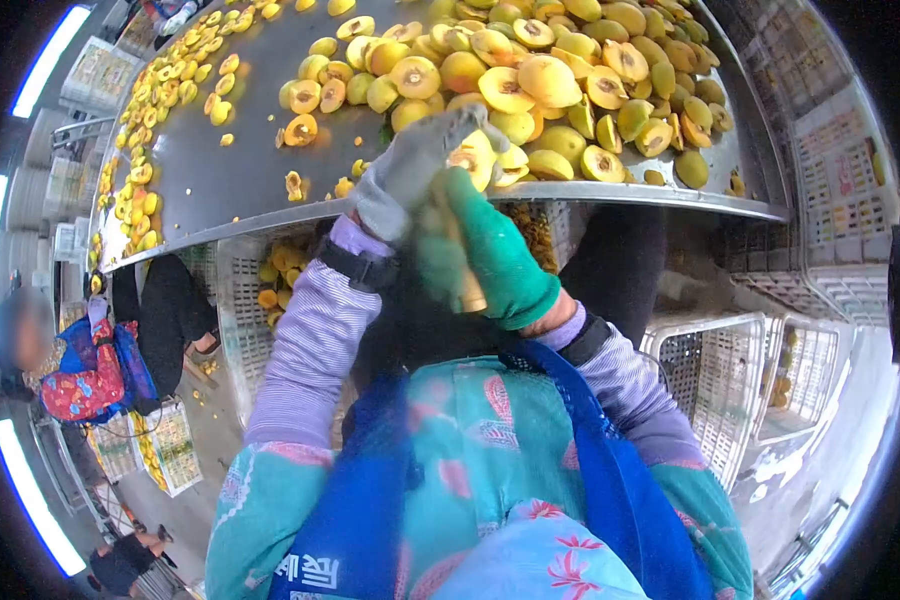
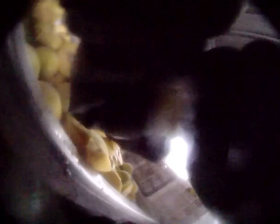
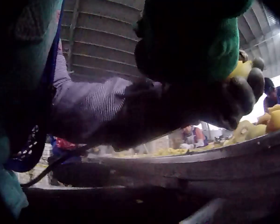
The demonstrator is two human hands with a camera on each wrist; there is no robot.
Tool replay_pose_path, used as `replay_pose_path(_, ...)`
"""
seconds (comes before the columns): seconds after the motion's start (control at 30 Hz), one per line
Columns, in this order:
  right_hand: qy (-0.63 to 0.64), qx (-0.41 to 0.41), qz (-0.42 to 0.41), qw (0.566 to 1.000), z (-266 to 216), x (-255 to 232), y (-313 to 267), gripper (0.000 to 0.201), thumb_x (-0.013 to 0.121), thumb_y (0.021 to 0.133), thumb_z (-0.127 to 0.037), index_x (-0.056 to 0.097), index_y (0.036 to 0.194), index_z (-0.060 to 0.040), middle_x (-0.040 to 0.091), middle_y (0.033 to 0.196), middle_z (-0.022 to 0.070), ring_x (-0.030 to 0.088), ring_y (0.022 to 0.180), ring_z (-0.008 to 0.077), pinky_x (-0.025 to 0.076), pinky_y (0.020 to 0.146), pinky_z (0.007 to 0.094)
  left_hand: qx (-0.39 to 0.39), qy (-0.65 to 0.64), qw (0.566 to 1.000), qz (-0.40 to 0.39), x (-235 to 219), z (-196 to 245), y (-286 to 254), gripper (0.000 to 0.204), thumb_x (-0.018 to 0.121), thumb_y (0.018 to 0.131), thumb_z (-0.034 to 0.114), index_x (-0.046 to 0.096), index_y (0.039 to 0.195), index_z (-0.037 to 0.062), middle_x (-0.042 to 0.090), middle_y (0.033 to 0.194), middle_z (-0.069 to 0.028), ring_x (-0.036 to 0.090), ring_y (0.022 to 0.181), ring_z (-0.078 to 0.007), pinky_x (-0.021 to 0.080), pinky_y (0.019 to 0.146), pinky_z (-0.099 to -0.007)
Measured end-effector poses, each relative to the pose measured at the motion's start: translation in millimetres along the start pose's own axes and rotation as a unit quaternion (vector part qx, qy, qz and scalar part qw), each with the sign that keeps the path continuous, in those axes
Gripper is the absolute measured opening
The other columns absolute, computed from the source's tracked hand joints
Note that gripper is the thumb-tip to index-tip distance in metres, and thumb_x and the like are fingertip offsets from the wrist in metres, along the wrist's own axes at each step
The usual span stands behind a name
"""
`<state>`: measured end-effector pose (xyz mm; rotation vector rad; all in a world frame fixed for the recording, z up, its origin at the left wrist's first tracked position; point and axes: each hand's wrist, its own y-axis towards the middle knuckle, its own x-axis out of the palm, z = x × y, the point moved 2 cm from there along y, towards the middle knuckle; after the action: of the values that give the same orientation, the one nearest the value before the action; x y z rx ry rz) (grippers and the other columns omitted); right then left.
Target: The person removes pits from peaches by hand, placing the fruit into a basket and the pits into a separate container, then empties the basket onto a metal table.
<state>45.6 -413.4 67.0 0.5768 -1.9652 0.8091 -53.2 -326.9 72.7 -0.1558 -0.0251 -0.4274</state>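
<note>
My left hand [image 1: 395, 175], in a grey glove, holds a yellow peach half [image 1: 473, 158] just over the near edge of the metal table [image 1: 260, 212]. My right hand [image 1: 500, 255], in a green glove, is close against it. From the bottom of the right fist sticks out the pale end of a handle [image 1: 472, 292], blurred; its working end is hidden. The right wrist view shows the green glove [image 3: 224, 49] above the gloved left fingers [image 3: 242, 93], with yellow peach [image 3: 241, 70] between them. The left wrist view is mostly dark.
Halved peaches [image 1: 560, 80] are heaped at the table's back right; more pieces [image 1: 175, 90] spread along the left. Plastic crates [image 1: 705, 385] stand below the table, and stacked crates [image 1: 840, 160] at right. Another person [image 1: 90, 380] sits at left.
</note>
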Motion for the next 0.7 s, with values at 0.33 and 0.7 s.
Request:
replay_pose_path(0.33, -0.099, -0.039, 0.278, 0.955, 29, -55, -10, 0.050, 0.042, 0.095, -0.059, 0.053, 0.079, -0.0128, 0.047, 0.055, 0.0001, 0.042, 0.041, 0.0127, 0.034, 0.037, 0.0266, -0.125, 0.525, 0.800, 0.263, -136, 21, -92, 0.047, 0.063, 0.083, 0.035, 0.059, 0.118, 0.0033, 0.064, 0.102, -0.0187, 0.062, 0.091, -0.0347, 0.048, 0.086, -0.0444)
replay_pose_path(0.7, -0.512, -0.197, 0.126, 0.827, 2, -60, 10, 0.034, 0.049, 0.096, -0.034, 0.054, 0.090, -0.0009, 0.050, 0.064, 0.0156, 0.051, 0.058, 0.0299, 0.045, 0.053, 0.0404, -0.144, 0.424, 0.866, 0.225, -205, -4, 14, 0.048, 0.070, 0.079, 0.025, 0.059, 0.120, 0.0041, 0.067, 0.106, -0.0129, 0.064, 0.099, -0.0241, 0.051, 0.083, -0.0348)
